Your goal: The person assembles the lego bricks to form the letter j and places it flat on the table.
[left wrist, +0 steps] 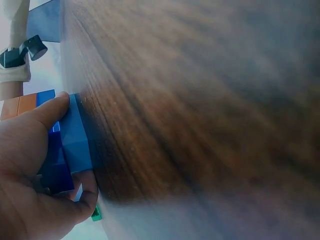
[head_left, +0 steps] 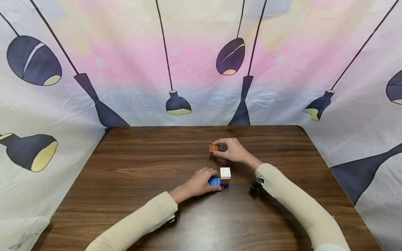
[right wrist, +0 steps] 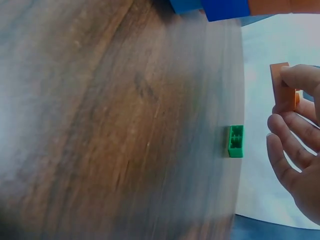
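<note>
My left hand (head_left: 200,183) grips a built stack of toy building bricks low on the table, thumb and fingers on either side of its light blue brick (head_left: 215,181). Beside that brick the stack rises through dark blue and orange to a white brick (head_left: 225,172) on top. In the left wrist view, thumb and fingertips hold the light blue brick (left wrist: 75,137) against the tabletop. Farther back, my right hand (head_left: 233,150) pinches a loose orange brick (head_left: 213,147) between thumb and finger. The right wrist view shows this orange brick (right wrist: 283,92) raised off the table, the other fingers loosely curled.
A green brick (right wrist: 236,141) lies on its side on the table, mostly hidden behind the right hand in the head view. The dark wooden table (head_left: 141,150) ends at a hanging cloth (head_left: 201,69) printed with lamps. Black wrist cameras sit under both sleeves.
</note>
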